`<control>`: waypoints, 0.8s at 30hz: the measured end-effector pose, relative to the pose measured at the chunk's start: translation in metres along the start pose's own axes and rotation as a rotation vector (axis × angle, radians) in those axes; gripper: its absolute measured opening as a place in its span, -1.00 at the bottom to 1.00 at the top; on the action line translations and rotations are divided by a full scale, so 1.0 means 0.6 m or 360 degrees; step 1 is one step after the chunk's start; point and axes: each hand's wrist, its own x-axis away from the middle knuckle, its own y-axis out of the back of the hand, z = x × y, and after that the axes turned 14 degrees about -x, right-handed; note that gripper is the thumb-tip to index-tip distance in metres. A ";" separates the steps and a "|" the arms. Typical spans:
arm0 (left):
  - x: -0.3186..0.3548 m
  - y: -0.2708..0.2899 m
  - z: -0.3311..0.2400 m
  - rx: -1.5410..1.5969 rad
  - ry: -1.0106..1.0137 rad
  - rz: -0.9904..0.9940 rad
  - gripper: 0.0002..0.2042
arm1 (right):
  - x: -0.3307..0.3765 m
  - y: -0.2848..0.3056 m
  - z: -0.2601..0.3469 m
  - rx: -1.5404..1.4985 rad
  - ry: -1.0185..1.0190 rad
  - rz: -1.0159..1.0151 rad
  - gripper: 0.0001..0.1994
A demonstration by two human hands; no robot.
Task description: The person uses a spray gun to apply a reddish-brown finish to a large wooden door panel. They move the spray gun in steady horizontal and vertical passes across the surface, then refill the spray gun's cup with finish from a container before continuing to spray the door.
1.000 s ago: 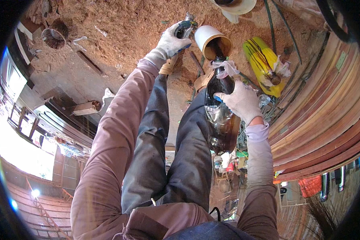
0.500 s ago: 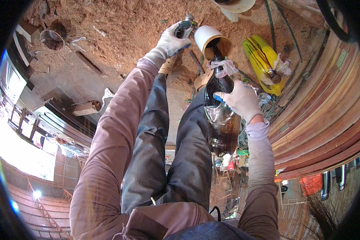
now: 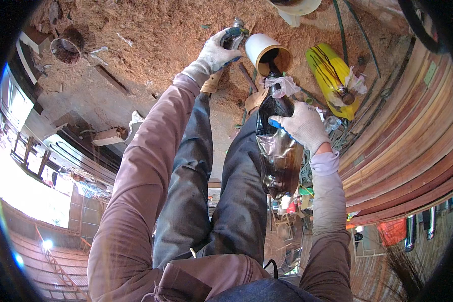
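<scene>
My left hand (image 3: 217, 52), in a white glove with blue on the palm side, is closed around a small clear bottle-like piece (image 3: 232, 40) with a narrow neck. Just right of it, a white container (image 3: 268, 52) leans with its brown-rimmed mouth toward me and dark liquid inside. My right hand (image 3: 303, 125), gloved alike, grips a large clear plastic bottle (image 3: 278, 161) of dark brown liquid. This bottle is tilted, its neck at the container's mouth, and dark liquid runs out into it. A thin translucent plastic scrap (image 3: 285, 86) is wrapped about the bottle's neck.
A yellow bottle (image 3: 332, 75) streaked with dark drips lies at the right. Beyond it curve stacked wooden boards (image 3: 402, 136). Wood shavings (image 3: 151, 30) cover the ground ahead. A hollow cylinder (image 3: 67, 45) stands far left, near a wood block (image 3: 109, 136). Another pale container (image 3: 298, 7) is at the top.
The dark stream at the large bottle's neck looks wider, and the white container has shifted very slightly. Both hands keep nearly the same places and holds.
</scene>
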 end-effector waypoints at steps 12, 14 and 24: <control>0.002 -0.004 0.000 0.0054 0.0018 0.0030 -0.32 | 0.001 -0.006 -0.011 -0.0093 0.0025 0.0012 -0.34; 0.000 -0.006 0.004 0.0068 -0.0015 0.0040 -0.32 | 0.000 -0.007 -0.014 -0.0092 0.0023 0.0018 -0.33; 0.004 -0.005 -0.015 0.0004 0.0078 0.0057 -0.33 | -0.005 -0.015 -0.028 -0.0247 0.0143 -0.0015 -0.37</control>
